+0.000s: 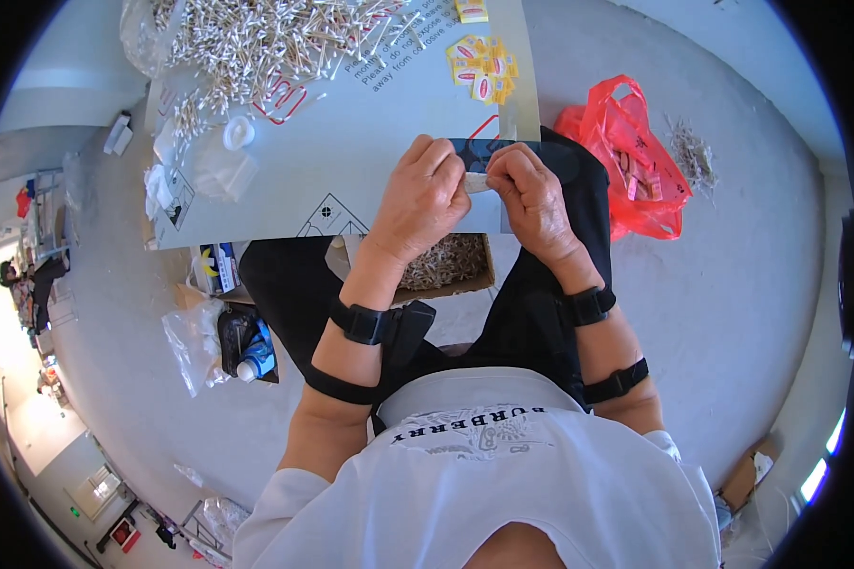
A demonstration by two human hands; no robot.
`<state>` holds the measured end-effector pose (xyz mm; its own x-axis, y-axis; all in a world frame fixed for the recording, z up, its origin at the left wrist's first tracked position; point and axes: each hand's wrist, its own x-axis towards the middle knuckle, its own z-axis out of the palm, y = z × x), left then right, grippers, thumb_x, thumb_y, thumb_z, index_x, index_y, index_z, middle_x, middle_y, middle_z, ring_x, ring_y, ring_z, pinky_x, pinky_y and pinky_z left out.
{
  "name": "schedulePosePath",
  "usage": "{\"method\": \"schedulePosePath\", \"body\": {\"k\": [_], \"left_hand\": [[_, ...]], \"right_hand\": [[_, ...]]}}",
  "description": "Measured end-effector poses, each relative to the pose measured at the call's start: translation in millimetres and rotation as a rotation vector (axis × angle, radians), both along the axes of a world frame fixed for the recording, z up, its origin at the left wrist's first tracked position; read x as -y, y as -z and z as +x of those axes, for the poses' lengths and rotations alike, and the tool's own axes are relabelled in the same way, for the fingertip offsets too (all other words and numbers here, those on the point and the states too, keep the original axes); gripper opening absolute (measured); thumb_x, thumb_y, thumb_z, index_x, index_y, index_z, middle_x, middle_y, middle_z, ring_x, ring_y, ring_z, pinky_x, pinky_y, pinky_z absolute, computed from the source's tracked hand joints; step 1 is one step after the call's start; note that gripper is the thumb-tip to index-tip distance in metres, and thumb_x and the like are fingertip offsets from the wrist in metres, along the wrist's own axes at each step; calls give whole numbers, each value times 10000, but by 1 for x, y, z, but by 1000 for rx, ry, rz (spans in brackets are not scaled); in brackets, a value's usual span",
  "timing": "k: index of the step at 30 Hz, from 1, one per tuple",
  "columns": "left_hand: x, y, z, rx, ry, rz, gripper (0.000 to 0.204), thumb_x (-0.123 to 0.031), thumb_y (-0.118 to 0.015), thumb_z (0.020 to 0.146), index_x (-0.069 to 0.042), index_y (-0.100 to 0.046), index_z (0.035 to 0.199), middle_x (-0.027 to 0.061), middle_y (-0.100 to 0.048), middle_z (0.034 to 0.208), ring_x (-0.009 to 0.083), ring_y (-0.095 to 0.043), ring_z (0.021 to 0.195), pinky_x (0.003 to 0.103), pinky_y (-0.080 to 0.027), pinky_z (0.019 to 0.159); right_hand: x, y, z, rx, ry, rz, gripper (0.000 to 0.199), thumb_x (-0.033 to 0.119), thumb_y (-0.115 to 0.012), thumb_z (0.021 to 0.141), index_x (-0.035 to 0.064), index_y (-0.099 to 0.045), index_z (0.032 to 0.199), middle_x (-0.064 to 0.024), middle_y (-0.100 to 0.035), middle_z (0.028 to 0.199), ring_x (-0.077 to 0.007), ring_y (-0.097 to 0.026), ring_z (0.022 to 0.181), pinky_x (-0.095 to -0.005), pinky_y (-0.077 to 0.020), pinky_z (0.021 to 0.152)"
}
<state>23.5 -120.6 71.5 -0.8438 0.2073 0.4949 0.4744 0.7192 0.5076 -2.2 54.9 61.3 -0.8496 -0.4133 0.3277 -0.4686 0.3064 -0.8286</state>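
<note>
Above the near edge of the table (285,194), my left hand (422,194) and my right hand (531,199) are close together. Both are closed, fingertips pinching a short whitish bundle (476,181) from either side. Fingers cover its ends, so its exact kind cannot be made out. A large loose heap of cotton swabs (247,47) lies on the far left of the table. Small yellow-and-white labels (484,71) are spread at the far right, beyond my right hand.
A round white lid or roll (239,132) sits at the table's left. Below the near edge, a cardboard box (489,270) between my legs holds many swabs. A red plastic bag (669,204) is on the floor at right, beside scattered swabs (693,156). Another box (268,375) holds a blue bottle.
</note>
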Motion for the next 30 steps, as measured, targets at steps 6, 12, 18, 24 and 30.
{"method": "schedulePosePath", "body": {"k": [6, 12, 18, 24, 30], "left_hand": [[2, 6, 10, 441, -94, 488, 189, 63, -678, 713, -12, -600, 868, 60, -549, 847, 186, -569, 749, 306, -473, 613], [3, 14, 14, 365, -11, 520, 374, 16, -798, 676, -65, -679, 1021, 51, -586, 896, 166, -590, 755, 269, -468, 601], [-3, 18, 13, 215, -52, 480, 315, 38, -816, 642, -55, -686, 913, 57, -589, 877, 219, -602, 756, 322, -498, 609], [-4, -2, 7, -67, -44, 142, 192, 56, -720, 627, -25, -609, 761, 75, -541, 805, 270, -559, 754, 364, -484, 619], [-4, -3, 12, -21, -3, -7, 147, 49, -665, 646, -6, -558, 729, 89, -528, 797, 294, -540, 774, 390, -476, 633]], "right_hand": [[-1, -6, 0, 175, 26, -12, 105, -23, -650, 833, -6, -560, 884, -140, -593, 860, -324, -613, 764, -366, -498, 682], [-2, -7, 4, 221, 13, -116, 135, -45, -673, 821, -11, -647, 948, -121, -609, 864, -248, -631, 777, -316, -503, 692], [-1, -2, 4, 88, 47, -117, 112, -66, -685, 801, -8, -658, 893, -109, -617, 874, -234, -639, 775, -299, -511, 683], [4, -13, 11, -91, 81, -62, 115, -68, -679, 780, 6, -635, 856, -116, -613, 863, -293, -646, 754, -320, -519, 647], [3, -9, 7, -285, 72, 108, 111, -37, -650, 743, 31, -582, 798, -113, -602, 834, -324, -631, 727, -377, -505, 600]]}}
